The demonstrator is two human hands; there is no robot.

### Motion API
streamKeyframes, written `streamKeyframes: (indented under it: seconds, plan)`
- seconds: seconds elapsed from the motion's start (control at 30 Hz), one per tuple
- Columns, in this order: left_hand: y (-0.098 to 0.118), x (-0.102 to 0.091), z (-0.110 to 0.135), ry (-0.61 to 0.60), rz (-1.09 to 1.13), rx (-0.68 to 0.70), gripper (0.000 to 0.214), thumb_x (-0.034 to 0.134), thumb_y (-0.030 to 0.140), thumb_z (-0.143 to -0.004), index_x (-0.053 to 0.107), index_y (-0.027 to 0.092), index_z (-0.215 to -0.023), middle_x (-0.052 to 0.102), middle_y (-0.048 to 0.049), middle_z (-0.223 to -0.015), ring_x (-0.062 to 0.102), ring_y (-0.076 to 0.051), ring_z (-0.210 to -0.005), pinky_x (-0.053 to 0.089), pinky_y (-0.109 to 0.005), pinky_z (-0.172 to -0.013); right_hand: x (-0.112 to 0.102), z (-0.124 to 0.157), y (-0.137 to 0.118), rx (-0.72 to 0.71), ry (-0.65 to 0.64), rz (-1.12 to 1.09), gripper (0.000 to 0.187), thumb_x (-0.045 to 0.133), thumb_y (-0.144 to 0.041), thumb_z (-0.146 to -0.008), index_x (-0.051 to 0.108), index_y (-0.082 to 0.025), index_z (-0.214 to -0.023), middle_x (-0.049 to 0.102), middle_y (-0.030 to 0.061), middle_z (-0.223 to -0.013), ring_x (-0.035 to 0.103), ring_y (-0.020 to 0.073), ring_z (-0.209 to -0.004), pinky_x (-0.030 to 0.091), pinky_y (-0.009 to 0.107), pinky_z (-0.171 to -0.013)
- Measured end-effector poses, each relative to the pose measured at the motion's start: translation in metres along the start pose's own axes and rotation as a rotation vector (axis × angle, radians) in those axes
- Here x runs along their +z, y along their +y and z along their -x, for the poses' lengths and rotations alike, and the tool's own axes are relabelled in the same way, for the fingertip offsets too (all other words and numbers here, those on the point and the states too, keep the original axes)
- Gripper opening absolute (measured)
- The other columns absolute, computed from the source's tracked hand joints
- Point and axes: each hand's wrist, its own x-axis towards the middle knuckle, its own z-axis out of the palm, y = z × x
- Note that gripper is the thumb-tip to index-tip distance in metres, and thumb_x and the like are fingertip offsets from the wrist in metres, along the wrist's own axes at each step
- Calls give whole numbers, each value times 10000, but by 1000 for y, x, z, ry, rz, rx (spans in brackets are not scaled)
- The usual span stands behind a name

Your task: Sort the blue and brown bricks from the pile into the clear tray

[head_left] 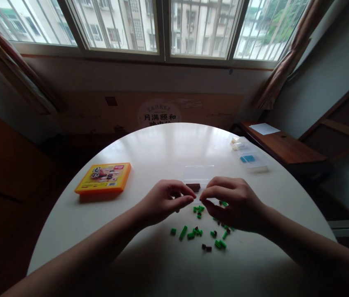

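Over the middle of the white table, my left hand (170,199) has its thumb and index fingertips pinched together; what they hold, if anything, is too small to make out. Facing it across a narrow gap is my right hand (234,201), its fingers also drawn into a pinch, with a tiny dark spot at the tips that I cannot identify. Just behind the fingertips lies a ribbed brown block (193,187), by a clear plastic case (199,170). Small green toy bricks (183,232) and a few brown toy bricks (208,248) are scattered below the hands, some hidden behind my right hand.
An orange-yellow box (103,178) lies at the left of the round white table (149,152). Toward the right rim are clear plastic boxes (251,159) with a blue piece inside. Beyond the table stand a wooden desk (288,144) with a paper (265,128) and a wooden chair (341,119).
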Motion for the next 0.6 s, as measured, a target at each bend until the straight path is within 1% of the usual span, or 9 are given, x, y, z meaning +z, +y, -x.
streamKeyframes:
  seconds: [0.07, 0.1, 0.17, 0.27, 0.33, 0.43, 0.6]
  plan:
    - [-4, -5, 0, 76, -312, 122, 155, 627, 260, -856, 739, 154, -869, 686, -47, -800, 546, -92, -599, 457, -207, -571, -6, 1, 8, 70, -39, 79, 79, 595, -167, -865, 670, -185, -878, 683, 27, -833, 594, 112, -672, 448, 227, -593]
    - [-6, -7, 0, 103, -434, 162, 146, 620, 243, -858, 741, 162, -862, 692, -49, -821, 547, -91, -599, 459, -209, -583, -8, 1, 13, 99, -43, 136, 86, 591, -172, -863, 675, -185, -878, 678, 22, -827, 580, 111, -658, 433, 231, -587]
    - [-12, -11, -1, 121, -566, 187, 144, 606, 223, -864, 741, 172, -869, 693, -46, -821, 549, -88, -588, 458, -206, -585, -10, 2, 23, 167, -112, 233, 96, 592, -181, -858, 687, -192, -872, 677, 17, -830, 569, 114, -653, 412, 240, -592]
    - [-17, -13, -2, 111, -620, 188, 142, 600, 205, -864, 736, 180, -893, 690, -36, -814, 553, -84, -576, 450, -196, -570, -9, 3, 32, 238, -250, 319, 109, 594, -173, -848, 699, -200, -853, 681, 16, -838, 565, 117, -643, 384, 244, -587]
    - [-18, -13, -2, 94, -637, 190, 131, 603, 201, -860, 730, 184, -885, 691, -30, -818, 556, -82, -578, 447, -193, -571, -5, 3, 35, 267, -320, 342, 113, 595, -164, -841, 702, -197, -841, 680, 20, -848, 562, 115, -633, 368, 240, -574]
    - [-17, -11, -2, 50, -656, 190, 112, 611, 207, -856, 722, 191, -853, 687, -17, -801, 543, -78, -562, 435, -189, -562, -1, 3, 35, 300, -371, 367, 122, 591, -159, -842, 706, -195, -828, 672, 23, -844, 546, 105, -607, 348, 236, -558]
    - [-18, -11, -2, -13, -668, 214, 108, 618, 204, -851, 726, 202, -852, 681, -5, -778, 537, -77, -562, 416, -185, -561, 2, 1, 33, 353, -406, 427, 137, 580, -187, -859, 715, -199, -838, 669, 27, -847, 534, 101, -591, 332, 237, -546]
